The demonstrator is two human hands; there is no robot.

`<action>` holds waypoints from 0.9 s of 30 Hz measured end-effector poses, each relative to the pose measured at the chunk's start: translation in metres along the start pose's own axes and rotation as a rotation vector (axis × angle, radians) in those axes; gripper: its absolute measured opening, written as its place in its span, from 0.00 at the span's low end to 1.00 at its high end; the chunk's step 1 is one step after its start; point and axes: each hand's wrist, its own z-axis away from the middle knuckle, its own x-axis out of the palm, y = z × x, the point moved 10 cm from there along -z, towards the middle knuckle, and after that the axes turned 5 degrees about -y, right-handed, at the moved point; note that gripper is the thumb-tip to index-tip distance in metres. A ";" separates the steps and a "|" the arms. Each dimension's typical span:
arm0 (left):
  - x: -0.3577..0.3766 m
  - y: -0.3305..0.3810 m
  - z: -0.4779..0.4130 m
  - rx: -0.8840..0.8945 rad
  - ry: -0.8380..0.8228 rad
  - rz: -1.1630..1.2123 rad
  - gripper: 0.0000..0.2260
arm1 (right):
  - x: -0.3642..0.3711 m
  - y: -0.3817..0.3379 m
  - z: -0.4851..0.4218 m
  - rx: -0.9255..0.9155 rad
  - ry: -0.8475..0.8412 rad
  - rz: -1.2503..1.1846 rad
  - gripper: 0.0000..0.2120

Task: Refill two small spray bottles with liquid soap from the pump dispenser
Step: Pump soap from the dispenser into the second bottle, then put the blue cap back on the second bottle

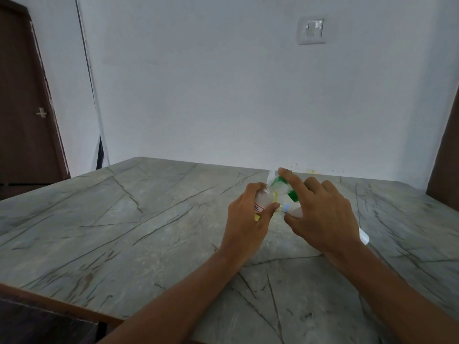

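My left hand [248, 219] is wrapped around a small white spray bottle [262, 201] with a red-edged label, held tilted above the marble table [124, 219]. My right hand [320, 212] grips the green and white pump dispenser [282, 187], index finger resting on its top. The dispenser's spout sits right beside the small bottle's neck. A blue-capped part [286, 208] shows between my hands. A white piece [363, 235], perhaps the second bottle, lies on the table behind my right wrist, mostly hidden. The frame is blurred.
The grey veined table meets a white wall at the back. A dark door [24, 108] stands at the left, a wall switch [313, 29] high on the right, and a dark wooden panel [447, 157] at the right edge.
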 end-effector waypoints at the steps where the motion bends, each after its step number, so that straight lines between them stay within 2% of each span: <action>1: 0.000 0.001 0.000 0.009 0.004 0.001 0.19 | 0.000 0.000 0.000 -0.004 0.014 -0.008 0.46; 8: 0.000 0.002 0.000 0.023 -0.003 0.025 0.18 | -0.002 0.002 0.003 -0.007 0.072 -0.072 0.43; 13: -0.002 -0.001 -0.001 -0.007 -0.001 0.086 0.17 | -0.004 -0.001 0.002 -0.047 0.036 -0.129 0.46; 15: -0.004 0.001 -0.002 0.008 0.010 0.103 0.16 | -0.007 0.001 0.002 -0.069 0.024 -0.201 0.48; 18: -0.007 0.005 -0.002 0.020 0.021 0.129 0.16 | -0.011 0.013 0.005 0.005 0.024 -0.373 0.50; 20: -0.009 0.008 -0.002 0.038 0.028 0.148 0.17 | -0.013 0.020 0.007 0.071 0.047 -0.437 0.46; 23: -0.009 0.009 -0.001 0.047 0.027 0.164 0.18 | -0.019 0.025 0.010 0.119 0.084 -0.410 0.38; 27: -0.007 0.007 -0.001 0.014 0.016 0.169 0.19 | -0.022 0.033 0.018 0.214 0.080 -0.445 0.36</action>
